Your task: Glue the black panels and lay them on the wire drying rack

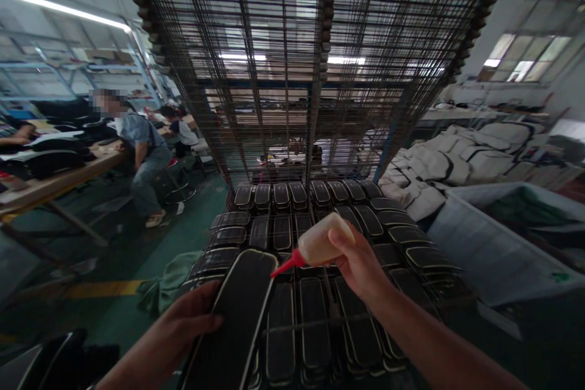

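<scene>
In my left hand (194,314) is a long black padded panel (242,311) with rounded corners and a pale line along its edge. The thumb lies on its face while the other fingers are mostly hidden at its side. My right hand (359,259) is wrapped round a translucent squeeze bottle (324,237) with a red nozzle (287,264). The nozzle tip points left and down, at the panel's upper right edge; whether it touches I cannot tell. Beneath both hands, similar black panels (315,329) lie in rows on a wire rack shelf (329,292).
Raised wire shelves (283,42) lean above the rows. On the right stand a large pale bin (498,244) and a heap of white pieces (457,158). A green cloth (167,283) lies left on the floor. People (146,146) sit by a worktable (68,170) at far left.
</scene>
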The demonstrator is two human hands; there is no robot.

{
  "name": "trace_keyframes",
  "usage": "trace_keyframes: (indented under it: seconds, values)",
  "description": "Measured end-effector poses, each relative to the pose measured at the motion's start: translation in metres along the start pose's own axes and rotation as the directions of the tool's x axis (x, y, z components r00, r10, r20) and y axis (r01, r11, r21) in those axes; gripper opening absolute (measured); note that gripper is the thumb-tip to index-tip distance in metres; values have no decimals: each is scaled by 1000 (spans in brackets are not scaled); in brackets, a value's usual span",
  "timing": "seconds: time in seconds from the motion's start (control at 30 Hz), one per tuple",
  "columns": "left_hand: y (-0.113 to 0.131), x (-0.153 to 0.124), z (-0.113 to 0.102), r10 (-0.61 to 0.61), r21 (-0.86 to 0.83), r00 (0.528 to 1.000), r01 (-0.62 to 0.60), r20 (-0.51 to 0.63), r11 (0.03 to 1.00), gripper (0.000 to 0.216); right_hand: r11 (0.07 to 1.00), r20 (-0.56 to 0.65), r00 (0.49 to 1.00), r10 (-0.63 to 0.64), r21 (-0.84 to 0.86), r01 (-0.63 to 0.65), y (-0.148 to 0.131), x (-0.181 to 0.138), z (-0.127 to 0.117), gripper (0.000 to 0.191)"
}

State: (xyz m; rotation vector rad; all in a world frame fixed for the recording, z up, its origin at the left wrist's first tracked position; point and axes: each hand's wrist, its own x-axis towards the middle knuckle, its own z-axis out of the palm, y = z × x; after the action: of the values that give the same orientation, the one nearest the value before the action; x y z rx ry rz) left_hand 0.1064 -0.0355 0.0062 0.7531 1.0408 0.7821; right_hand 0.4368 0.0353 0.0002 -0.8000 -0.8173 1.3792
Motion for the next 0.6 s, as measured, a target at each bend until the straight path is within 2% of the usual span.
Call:
trace_keyframes:
  seconds: [0.2, 0.47, 0.6]
  values:
    - [4, -3, 11, 39, -34, 999, -40, -38, 999, 37, 999, 33, 999, 43, -14, -43, 9, -21, 2, 64]
    - [0, 0, 12, 39, -51, 992, -45, -123, 998, 36, 994, 83, 992, 92, -59, -87, 23, -47, 1, 60]
    - [0, 2, 13, 34, -56, 986, -44, -165, 997, 39, 992, 126, 989, 84, -107, -70, 29, -59, -2, 61]
